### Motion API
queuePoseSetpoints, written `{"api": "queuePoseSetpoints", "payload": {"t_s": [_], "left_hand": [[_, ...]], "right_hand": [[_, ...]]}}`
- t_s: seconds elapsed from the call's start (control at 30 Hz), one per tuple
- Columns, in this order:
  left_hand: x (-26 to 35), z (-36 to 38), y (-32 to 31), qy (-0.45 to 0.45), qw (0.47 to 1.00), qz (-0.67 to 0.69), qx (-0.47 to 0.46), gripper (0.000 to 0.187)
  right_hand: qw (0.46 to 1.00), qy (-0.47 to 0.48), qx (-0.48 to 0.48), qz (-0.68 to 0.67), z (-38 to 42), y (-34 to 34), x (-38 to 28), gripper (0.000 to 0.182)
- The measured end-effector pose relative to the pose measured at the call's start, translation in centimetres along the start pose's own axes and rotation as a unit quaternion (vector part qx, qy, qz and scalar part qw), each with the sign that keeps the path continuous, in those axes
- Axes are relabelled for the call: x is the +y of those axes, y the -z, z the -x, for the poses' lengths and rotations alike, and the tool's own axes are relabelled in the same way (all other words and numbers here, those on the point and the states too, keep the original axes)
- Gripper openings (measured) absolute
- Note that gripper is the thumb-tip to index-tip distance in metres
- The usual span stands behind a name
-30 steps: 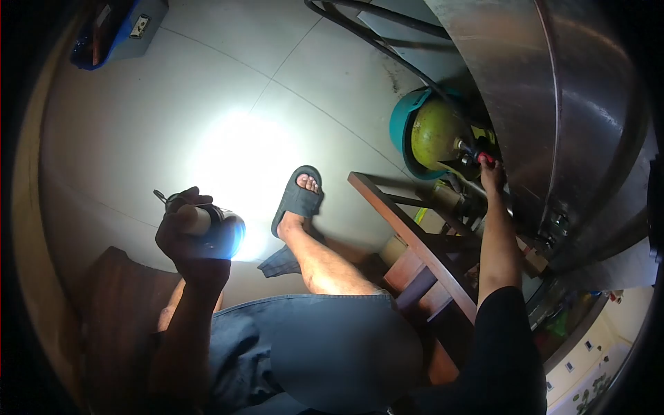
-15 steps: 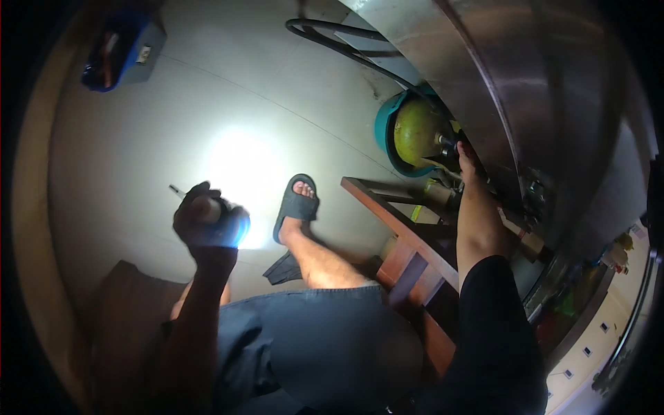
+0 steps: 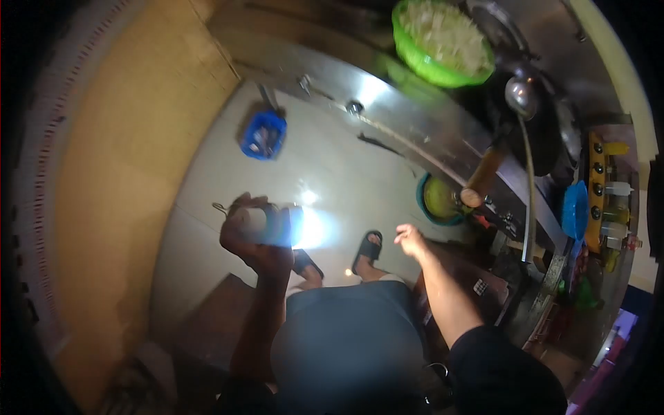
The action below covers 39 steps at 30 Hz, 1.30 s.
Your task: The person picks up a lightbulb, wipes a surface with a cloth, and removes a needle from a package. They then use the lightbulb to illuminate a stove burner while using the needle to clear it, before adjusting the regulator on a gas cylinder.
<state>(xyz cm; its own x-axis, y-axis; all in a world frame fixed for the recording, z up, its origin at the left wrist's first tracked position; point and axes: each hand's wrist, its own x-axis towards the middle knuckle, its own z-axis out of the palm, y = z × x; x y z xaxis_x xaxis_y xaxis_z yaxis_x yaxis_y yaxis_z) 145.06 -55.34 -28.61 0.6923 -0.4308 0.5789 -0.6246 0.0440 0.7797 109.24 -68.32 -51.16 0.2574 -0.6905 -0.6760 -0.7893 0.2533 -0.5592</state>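
My left hand (image 3: 252, 232) is wrapped around a lit flashlight (image 3: 280, 225), whose bright end faces right and whose wrist loop (image 3: 219, 207) sticks out at the left. Over the floor, my right hand (image 3: 409, 240) hangs loosely, empty, with its fingers slightly bent and apart. To the right of it, below the counter edge, a green gas cylinder (image 3: 440, 197) stands in a teal tub (image 3: 423, 206). The cylinder's top is partly hidden by the counter and a wooden handle (image 3: 484, 176).
A steel counter (image 3: 408, 114) crosses the top, bearing a green basket (image 3: 443, 72) of pale sliced food. A ladle (image 3: 522, 97) rests by a dark wok (image 3: 553, 138). Bottles (image 3: 617, 188) and a blue bowl (image 3: 575, 209) are at right. A blue bin (image 3: 264, 135) stands on the floor.
My right hand has come away from the gas cylinder's valve area and now hangs free. My view has risen, bringing the countertop into sight. The flashlight remains in my left hand.
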Motion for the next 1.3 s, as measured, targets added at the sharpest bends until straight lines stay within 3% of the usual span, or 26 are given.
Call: {"api": "queuePoseSetpoints", "payload": {"t_s": [0.07,0.13,0.2,0.27,0.33,0.4,0.47,0.5,0.53,0.6,0.67,0.8,0.97,1.07,1.17,1.3], "left_hand": [[3.6,-7.8,1.8,-0.091,0.994,0.040,0.041,0.062],[6.6,-14.8,3.0,-0.123,0.987,0.061,0.082,0.061],[10.3,-21.3,3.8,-0.149,0.975,0.128,0.102,0.062],[13.8,-26.1,4.1,-0.210,0.968,0.096,0.093,0.063],[15.5,-29.8,3.2,-0.223,0.964,0.121,0.080,0.064],[16.7,-33.2,1.3,-0.257,0.954,0.139,0.061,0.066],[17.1,-36.4,-1.8,-0.227,0.963,0.137,0.042,0.068],[16.1,-38.4,-4.2,-0.280,0.937,0.207,0.031,0.067],[16.1,-39.9,-6.4,-0.268,0.940,0.208,0.022,0.068],[14.5,-43.2,-11.5,-0.262,0.937,0.230,-0.005,0.066],[12.7,-46.3,-16.7,-0.256,0.938,0.232,-0.028,0.065],[8.2,-51.1,-27.5,-0.204,0.939,0.254,-0.107,0.063],[2.0,-54.3,-37.2,-0.163,0.927,0.296,-0.164,0.064],[-1.4,-55.4,-41.0,-0.154,0.927,0.296,-0.169,0.067],[-4.4,-56.2,-43.5,-0.152,0.912,0.322,-0.201,0.067],[-6.9,-56.0,-45.9,-0.173,0.890,0.341,-0.247,0.065]], "right_hand": [[0.996,-0.003,-0.090,-0.005,7.1,-0.2,-9.5,0.025],[0.989,0.062,-0.129,-0.024,13.3,-0.1,-16.7,0.017],[0.976,0.155,-0.137,-0.064,18.3,0.2,-22.0,0.015],[0.974,0.191,-0.119,-0.022,24.1,3.0,-28.5,0.012],[0.897,0.441,0.014,-0.012,27.9,5.8,-33.1,0.012],[0.889,0.451,0.062,-0.050,30.2,10.1,-36.9,0.011],[0.858,0.484,0.161,-0.061,30.3,15.5,-39.9,0.011],[0.882,0.416,0.181,-0.128,30.2,18.0,-41.3,0.011],[0.896,0.346,0.198,-0.194,29.5,20.6,-42.5,0.011],[0.879,0.331,0.200,-0.280,25.1,26.4,-43.8,0.012],[0.857,0.345,0.259,-0.282,19.6,30.5,-46.5,0.011],[0.863,0.339,0.230,-0.295,6.2,35.3,-53.0,0.012],[0.908,0.333,0.215,-0.138,-8.3,35.5,-61.3,0.014],[0.886,0.387,0.256,-0.004,-15.8,34.1,-63.8,0.011],[0.883,0.386,0.267,0.017,-22.4,32.6,-63.8,0.009],[0.903,0.312,0.293,0.039,-25.8,30.3,-64.1,0.010]]}}
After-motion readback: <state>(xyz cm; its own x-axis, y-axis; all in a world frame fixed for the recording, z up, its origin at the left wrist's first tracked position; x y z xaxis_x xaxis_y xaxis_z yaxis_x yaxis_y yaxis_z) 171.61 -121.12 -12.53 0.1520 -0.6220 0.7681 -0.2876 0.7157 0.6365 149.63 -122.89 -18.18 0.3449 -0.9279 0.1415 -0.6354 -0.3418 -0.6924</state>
